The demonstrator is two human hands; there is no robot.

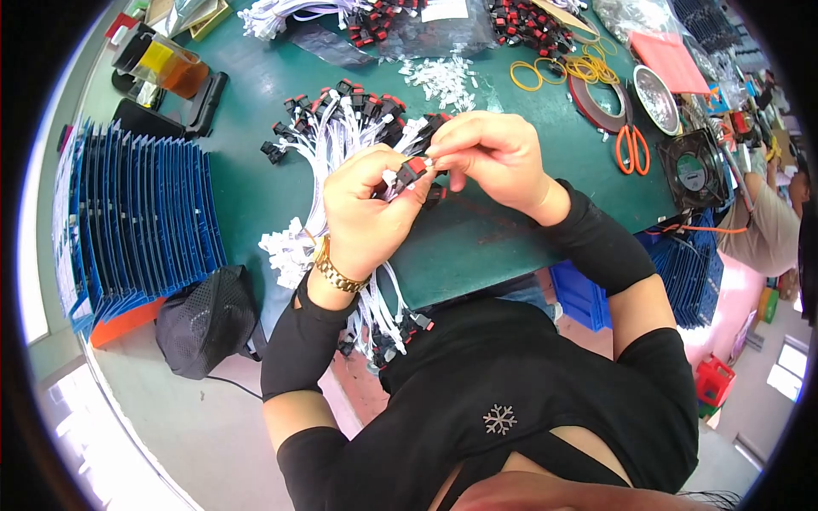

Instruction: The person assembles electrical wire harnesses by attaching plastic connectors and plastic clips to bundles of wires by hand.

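My left hand (362,209) is closed around a small black rocker switch (411,175) with a red face, holding it above the green table. My right hand (503,157) meets it there, thumb and forefinger pinched at the switch's upper end. A tiny pale piece shows at those fingertips, too small to name surely. Behind and under my left hand lies a bundle of white wires (319,166) tipped with black-and-red switches. White connectors (290,249) gather at its near end, and more wires hang over the table edge.
Small clear plastic sleeves (439,81) lie beyond my hands. Yellow rubber bands (588,68), a tape roll (626,111), orange-handled scissors (632,152), a round dish (656,98) and a fan (692,170) stand right. Blue circuit boards (145,213), a jar (181,75) and a black mesh bag (209,319) sit left.
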